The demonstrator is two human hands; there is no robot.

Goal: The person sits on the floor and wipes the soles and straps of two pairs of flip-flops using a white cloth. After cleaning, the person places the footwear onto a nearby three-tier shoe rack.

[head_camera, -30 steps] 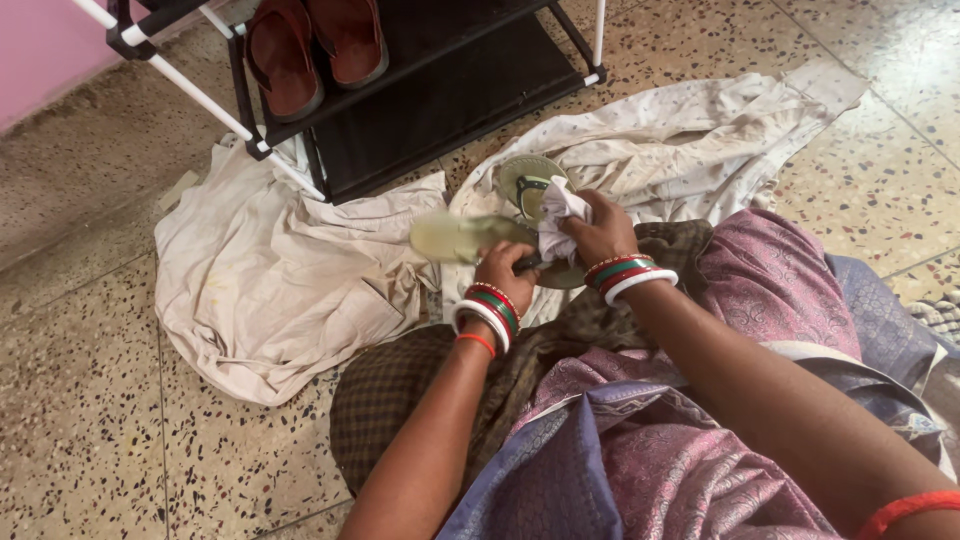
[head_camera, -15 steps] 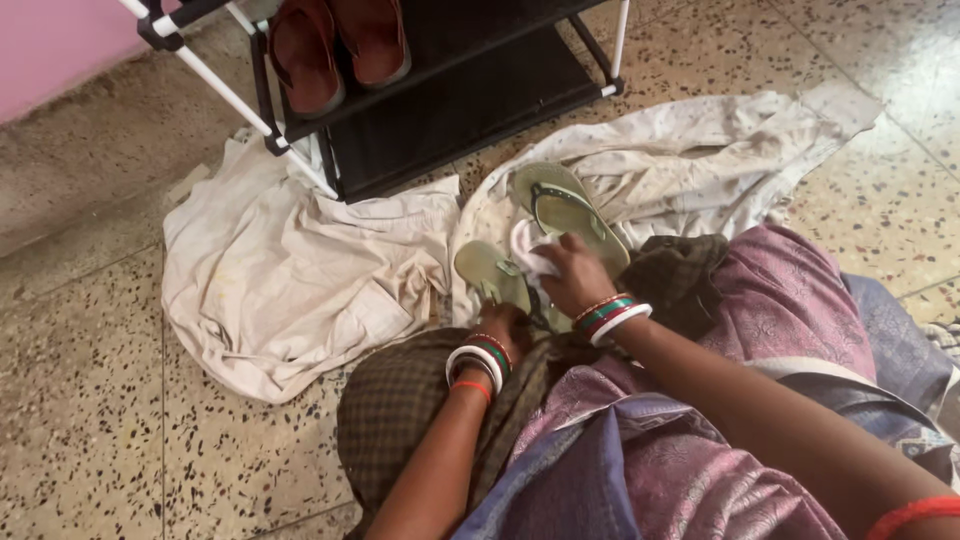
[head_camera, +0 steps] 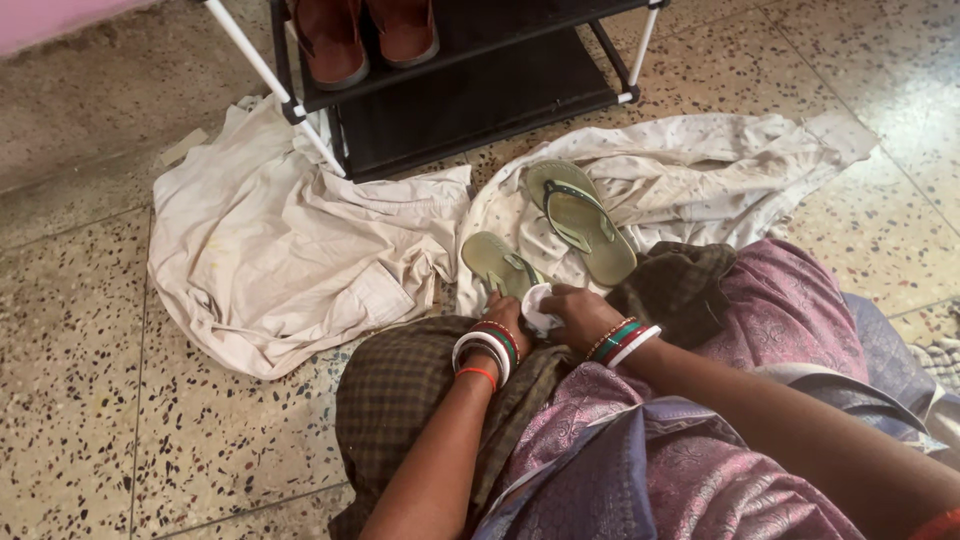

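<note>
At mid-frame we hold the near green sandal (head_camera: 497, 263) by its heel in the left hand (head_camera: 503, 312), grip closed on it, while the right hand (head_camera: 575, 312) clamps a small white rag (head_camera: 537, 303) against it. The second sandal (head_camera: 581, 220) lies above on the pale cloth (head_camera: 700, 165); we judge the wiping partway done.

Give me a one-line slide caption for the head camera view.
Seated on a speckled floor, left hand steadies a green sandal while right hand presses a white cloth to it.
</note>
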